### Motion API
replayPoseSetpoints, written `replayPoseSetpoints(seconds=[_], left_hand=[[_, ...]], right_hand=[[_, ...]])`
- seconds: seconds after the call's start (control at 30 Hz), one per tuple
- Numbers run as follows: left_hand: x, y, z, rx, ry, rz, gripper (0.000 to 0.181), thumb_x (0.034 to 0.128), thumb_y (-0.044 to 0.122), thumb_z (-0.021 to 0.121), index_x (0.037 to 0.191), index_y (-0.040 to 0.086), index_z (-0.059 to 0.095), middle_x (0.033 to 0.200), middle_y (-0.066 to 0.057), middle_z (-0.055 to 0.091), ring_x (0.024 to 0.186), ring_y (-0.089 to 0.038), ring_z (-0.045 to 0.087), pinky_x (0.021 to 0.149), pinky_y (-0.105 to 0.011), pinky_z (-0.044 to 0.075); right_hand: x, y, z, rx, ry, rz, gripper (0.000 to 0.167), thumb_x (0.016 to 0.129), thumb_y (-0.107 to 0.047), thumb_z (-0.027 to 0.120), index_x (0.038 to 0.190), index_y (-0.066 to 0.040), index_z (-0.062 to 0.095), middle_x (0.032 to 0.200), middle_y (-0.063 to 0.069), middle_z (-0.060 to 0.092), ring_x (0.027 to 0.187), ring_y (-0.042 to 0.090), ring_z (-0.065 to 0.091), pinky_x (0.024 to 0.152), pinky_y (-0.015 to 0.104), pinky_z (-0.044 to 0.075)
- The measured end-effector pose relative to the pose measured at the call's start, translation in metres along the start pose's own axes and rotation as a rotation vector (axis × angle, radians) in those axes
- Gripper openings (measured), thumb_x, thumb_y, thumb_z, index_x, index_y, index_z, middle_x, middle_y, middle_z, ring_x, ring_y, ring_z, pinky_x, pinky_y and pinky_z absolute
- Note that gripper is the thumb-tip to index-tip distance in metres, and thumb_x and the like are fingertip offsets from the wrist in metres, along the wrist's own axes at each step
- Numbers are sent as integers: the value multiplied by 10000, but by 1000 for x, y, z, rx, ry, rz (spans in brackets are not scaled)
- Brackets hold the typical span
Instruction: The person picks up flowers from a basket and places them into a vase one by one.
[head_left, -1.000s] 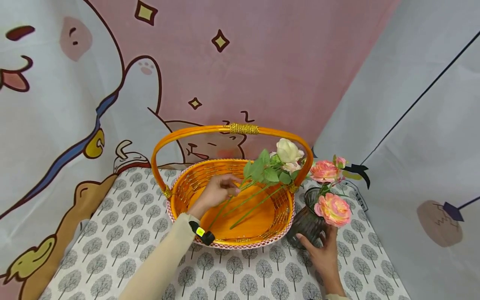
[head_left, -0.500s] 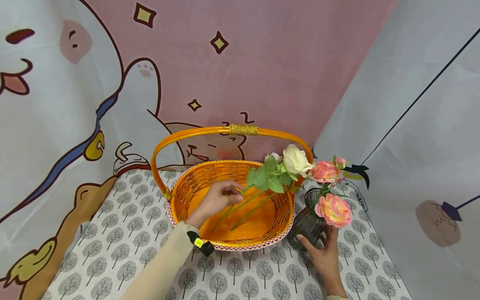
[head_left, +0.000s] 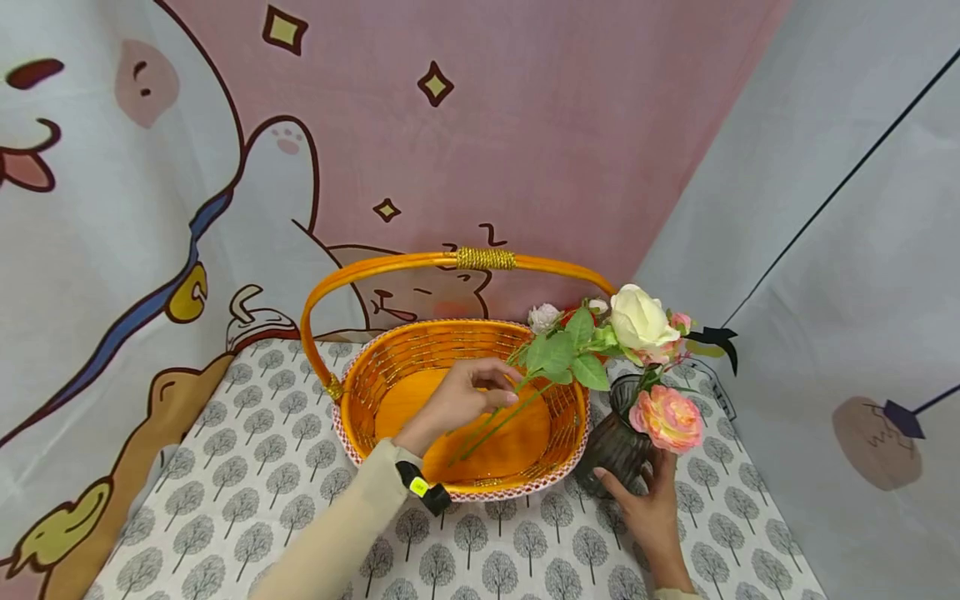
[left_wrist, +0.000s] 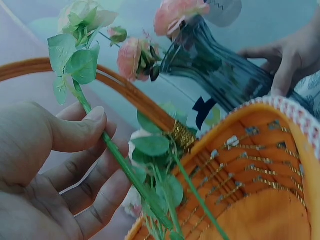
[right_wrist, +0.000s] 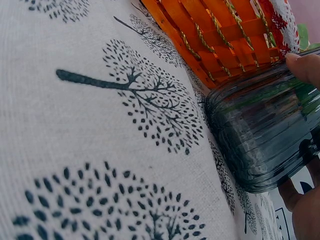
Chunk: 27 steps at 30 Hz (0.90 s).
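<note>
Left hand (head_left: 468,398): thumb and forefinger brought together on the green stem (left_wrist: 117,152) of a large cream-white rose with green leaves (head_left: 643,321); the other fingers bent loosely and spread a little, below the pinch in the left wrist view; a black wristband with a yellow patch (head_left: 425,489) on the arm behind it
Right hand (head_left: 649,504): curled round the lower body of a dark grey, see-through, ribbed glass vase (head_left: 611,454); thumb on one side, fingers on the other
Rose: bloom right of centre in the head view, near the vase mouth; the stem is above the basket
Rose axis: slanting; bloom to the upper right, stem end to the lower left in the head view
Vase: right of centre; long axis leaning in the head view, mouth to the upper right, base to the lower left; two peach-pink ruffled flowers (head_left: 666,418) at its mouth, one partly behind the rose
Basket: an orange woven oval basket with an arched handle (head_left: 442,333), mid-frame, just beside the vase; a pale pink flower (head_left: 544,317) at its far right rim
Cloth: white fabric printed with grey trees (head_left: 547,567), under the basket
</note>
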<state>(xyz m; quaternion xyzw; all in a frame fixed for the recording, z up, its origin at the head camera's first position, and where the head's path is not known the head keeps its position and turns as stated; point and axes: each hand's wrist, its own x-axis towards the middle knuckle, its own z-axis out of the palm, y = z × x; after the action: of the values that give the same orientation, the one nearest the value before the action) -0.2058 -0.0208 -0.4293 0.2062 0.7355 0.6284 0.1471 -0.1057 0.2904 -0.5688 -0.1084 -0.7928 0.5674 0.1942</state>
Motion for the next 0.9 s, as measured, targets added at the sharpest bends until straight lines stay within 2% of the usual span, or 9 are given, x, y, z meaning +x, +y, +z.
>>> replayPoseSetpoints(seconds=[0.13,0.27,0.5,0.6,0.77,0.9], left_hand=[[4,7,9,-15,-28,10,224,940,156,758,1163,180,757,986,-58,730,954,-445,666,707,-347,551],[9,14,15,-3,-35,24,214,938,178,764,1142,245,762,989,-32,729,908,-400,672,688,-322,551],[14,24,23,6,-47,66,204,943,180,761,1128,266,767,974,-10,742,803,-315,638,724,-533,548],[16,29,26,8,-52,87,199,945,177,759,1112,284,769,971,-1,743,764,-268,620,686,-471,541],[22,39,32,17,-51,126,192,947,173,755,1125,243,770,971,1,743,768,-297,626,636,-323,515],[27,47,37,17,-53,147,207,952,159,747,1158,177,761,963,-11,734,782,-348,630,635,-323,527]], right_hand=[[-1,2,-1,1,0,0,1206,773,-43,896,1624,-429,135,1679,95,256,1523,404,284,1137,744,271],[-1,-3,0,-5,1,-3,1208,775,-31,890,1628,-418,126,1671,124,268,1516,416,294,1136,738,281],[1,3,0,-15,-10,33,1216,779,-26,885,1632,-412,108,1666,132,272,1518,408,296,1147,719,283],[1,4,-1,-11,-12,32,1222,771,-32,891,1632,-408,109,1668,128,268,1521,407,294,1150,717,282],[1,1,-1,-7,-18,16,1207,775,-61,898,1624,-426,122,1675,109,264,1531,397,284,1160,712,276],[-2,0,-2,-11,-19,10,1197,781,-73,897,1618,-445,127,1680,97,259,1533,403,280,1159,714,276]])
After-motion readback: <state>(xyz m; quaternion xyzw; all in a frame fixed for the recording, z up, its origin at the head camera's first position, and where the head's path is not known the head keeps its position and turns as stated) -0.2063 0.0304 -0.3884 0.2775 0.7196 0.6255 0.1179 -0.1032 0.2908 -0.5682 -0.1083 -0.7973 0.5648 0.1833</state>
